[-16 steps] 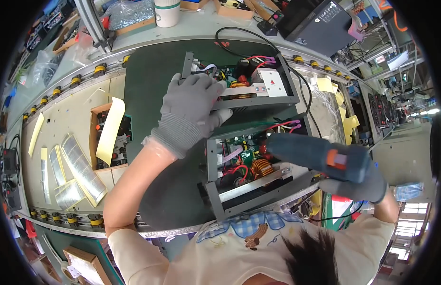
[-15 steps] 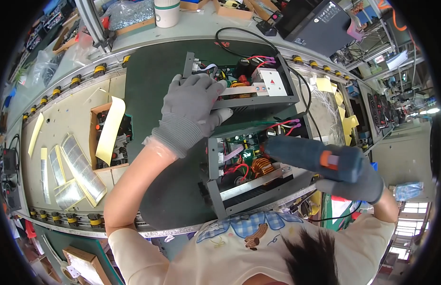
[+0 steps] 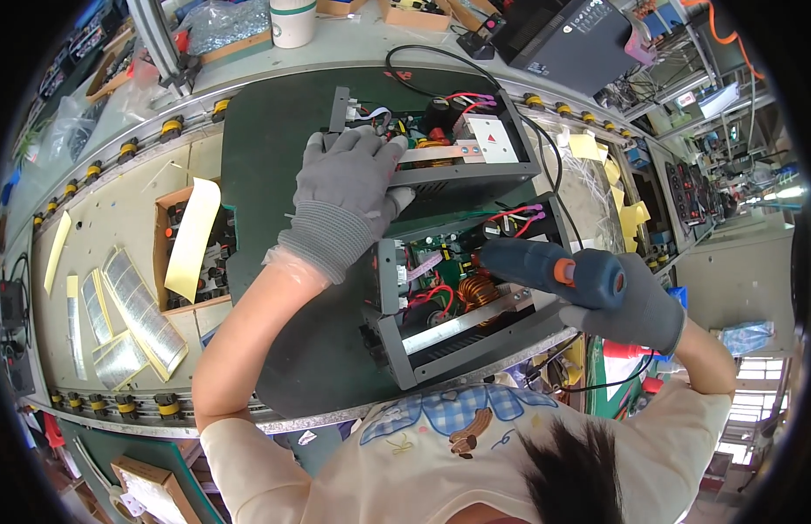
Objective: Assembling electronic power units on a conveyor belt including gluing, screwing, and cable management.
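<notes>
Two open dark grey metal cases with circuit boards, coils and wires lie on a dark green mat point(image 3: 292, 367). My gloved left hand point(image 3: 348, 179) rests on the left end of the far case point(image 3: 462, 188), fingers curled over its rim and thumb against its near wall. My gloved right hand point(image 3: 637, 306) is closed around a dark blue power screwdriver point(image 3: 545, 266) with an orange switch. The tool's front points left, over the boards of the near case point(image 3: 458, 362). Its tip is hard to make out against the parts there.
On the left lie silvery strips point(image 3: 143, 306) and a cardboard box point(image 3: 165, 236) of small dark parts. A black cable point(image 3: 558, 166) loops around the far case's right end. Yellow rollers point(image 3: 167, 404) line the bench edges. A white cup point(image 3: 292, 22) and a black unit point(image 3: 562, 44) stand behind.
The whole view has shifted slightly. My right hand has brought the screwdriver a little left and lower, over the near case. My left hand stays on the far case.
</notes>
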Demonstrator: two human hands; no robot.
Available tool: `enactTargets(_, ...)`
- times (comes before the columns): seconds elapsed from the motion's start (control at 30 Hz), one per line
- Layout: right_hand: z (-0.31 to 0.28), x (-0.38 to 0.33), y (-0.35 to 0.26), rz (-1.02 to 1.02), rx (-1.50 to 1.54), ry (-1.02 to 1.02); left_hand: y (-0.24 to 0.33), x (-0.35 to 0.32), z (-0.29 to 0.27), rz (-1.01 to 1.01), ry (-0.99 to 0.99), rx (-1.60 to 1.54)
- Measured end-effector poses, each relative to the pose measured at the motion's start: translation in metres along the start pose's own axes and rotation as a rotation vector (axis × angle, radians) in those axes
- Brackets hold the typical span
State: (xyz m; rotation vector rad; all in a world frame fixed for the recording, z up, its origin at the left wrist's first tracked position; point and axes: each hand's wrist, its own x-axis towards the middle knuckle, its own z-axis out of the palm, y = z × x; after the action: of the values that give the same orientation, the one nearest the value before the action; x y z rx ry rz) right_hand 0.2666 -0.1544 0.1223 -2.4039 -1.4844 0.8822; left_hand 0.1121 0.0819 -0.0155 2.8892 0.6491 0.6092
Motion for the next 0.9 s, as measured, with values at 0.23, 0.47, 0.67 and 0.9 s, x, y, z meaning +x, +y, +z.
enactTargets(0.23, 0.011, 0.002, -0.008, -0.034, -0.224, 0.030, 0.000, 0.000, 0.001, 0.008, 0.016, -0.005)
enactTargets(0.47, 0.017, 0.000, -0.008, -0.078, -0.341, 0.056, 0.000, -0.002, 0.003, 0.007, 0.033, -0.009)
enactTargets(0.67, 0.007, -0.002, -0.014, -0.089, -0.286, 0.044, 0.000, 0.000, -0.002, -0.001, 0.017, -0.025)
enactTargets(0.9, -0.006, -0.059, 0.027, 0.095, 0.620, 0.396, 0.005, -0.001, -0.018, 0.028, 0.041, -0.022)
